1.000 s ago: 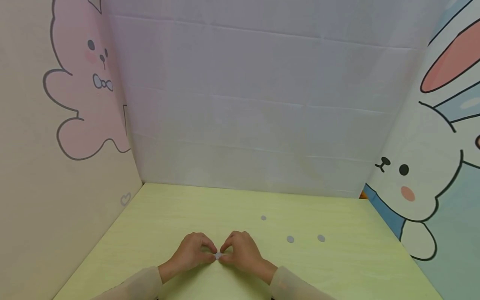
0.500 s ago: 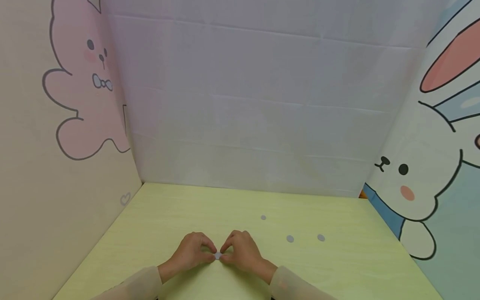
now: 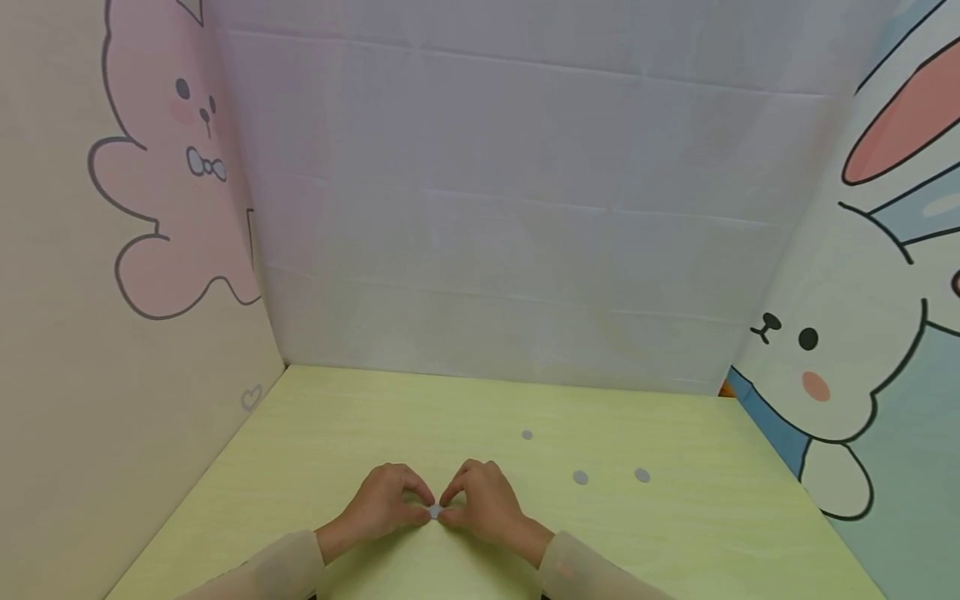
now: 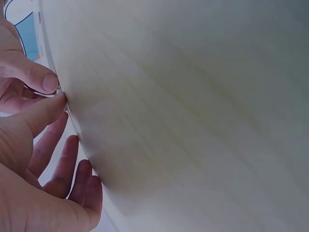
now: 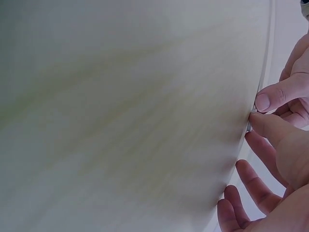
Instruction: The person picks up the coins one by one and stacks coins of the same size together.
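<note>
A small flat grey disc lies on the pale yellow-green tabletop, low in the middle of the head view. From its left side my left hand pinches it between thumb and forefinger. My right hand does the same from the right, so the two hands nearly meet. Both wrist views look low along the tabletop, with the fingertips down at its surface. In the right wrist view, a thin pale edge of the disc shows by the right thumb and forefinger. The fingertips cover parts of its rim.
Three more grey discs lie apart to the right: a far one, a middle one and a rightmost one. A white sheet closes off the back. Side panels carry a pink bear and a white rabbit.
</note>
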The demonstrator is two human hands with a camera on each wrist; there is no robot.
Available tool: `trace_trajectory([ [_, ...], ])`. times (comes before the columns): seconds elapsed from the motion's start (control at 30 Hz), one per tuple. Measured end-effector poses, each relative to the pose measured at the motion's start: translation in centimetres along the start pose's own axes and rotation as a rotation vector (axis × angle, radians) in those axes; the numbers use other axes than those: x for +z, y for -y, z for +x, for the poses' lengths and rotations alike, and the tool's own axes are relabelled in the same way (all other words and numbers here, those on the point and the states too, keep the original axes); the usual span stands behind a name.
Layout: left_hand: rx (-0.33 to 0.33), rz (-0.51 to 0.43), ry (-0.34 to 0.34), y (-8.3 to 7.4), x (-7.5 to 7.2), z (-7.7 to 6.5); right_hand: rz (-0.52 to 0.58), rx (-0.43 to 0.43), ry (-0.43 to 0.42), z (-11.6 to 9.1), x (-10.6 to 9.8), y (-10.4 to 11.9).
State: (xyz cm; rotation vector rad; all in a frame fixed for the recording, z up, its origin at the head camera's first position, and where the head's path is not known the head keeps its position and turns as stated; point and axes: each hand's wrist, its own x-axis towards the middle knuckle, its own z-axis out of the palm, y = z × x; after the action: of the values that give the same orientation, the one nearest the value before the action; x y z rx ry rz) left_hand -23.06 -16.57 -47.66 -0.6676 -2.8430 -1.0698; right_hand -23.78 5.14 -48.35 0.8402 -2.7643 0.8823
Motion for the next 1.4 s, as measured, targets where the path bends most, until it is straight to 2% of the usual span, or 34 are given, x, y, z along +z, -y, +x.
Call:
trace_trajectory([
  [0.8,0.001,0.024,0.012,-0.2,0.2,0.2,-0.017,0.011,0.008,0.0,-0.2,0.3],
  [1.03,0.013,0.042,0.005,-0.1,0.3,0.2,0.006,0.004,0.052,0.2,-0.6,0.1],
  [1.4,0.017,0.048,-0.004,-0.1,0.3,0.2,0.067,-0.090,0.160,0.7,-2.1,-1.6],
])
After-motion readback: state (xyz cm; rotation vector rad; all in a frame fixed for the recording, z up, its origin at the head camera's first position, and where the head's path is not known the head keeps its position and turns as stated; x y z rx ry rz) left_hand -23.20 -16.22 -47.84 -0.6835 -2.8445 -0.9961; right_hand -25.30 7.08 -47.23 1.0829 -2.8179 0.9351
